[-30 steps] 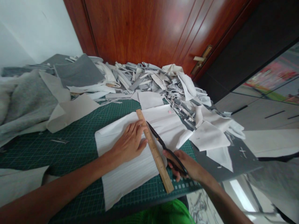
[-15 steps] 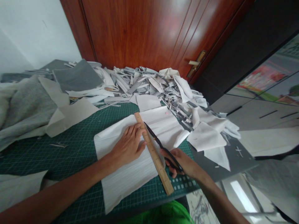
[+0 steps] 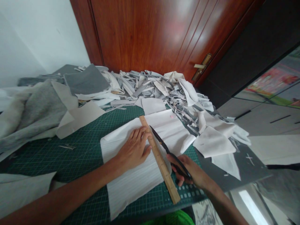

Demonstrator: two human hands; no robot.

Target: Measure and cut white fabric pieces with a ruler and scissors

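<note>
A white cloth (image 3: pixel 131 181) with faint stripes lies on the green cutting mat (image 3: pixel 89 131). Across it runs a wooden ruler (image 3: pixel 161 164), slanting from upper left to lower right. My left hand (image 3: pixel 136 148) lies flat on the cloth, fingers stretched out, its fingertips pressing on the ruler's upper part. Black scissors (image 3: pixel 163 144) are in my right hand (image 3: pixel 185 168), fingers wrapped round the handles. Their blades point up and left along the ruler's right edge, over the cloth. Whether the lower blade is under the cloth I cannot tell.
Heaped fabric scraps (image 3: pixel 150 84) line the table's back, against a wooden door (image 3: pixel 145 34). Grey and cream cloth (image 3: pixel 42 109) is piled at left, with another piece (image 3: pixel 25 190) at front left. White offcuts (image 3: pixel 214 142) lie at right near the table edge.
The whole view has shifted, so everything sits slightly right and lower. Both hands, the ruler and the scissors keep about the same places on the cloth.
</note>
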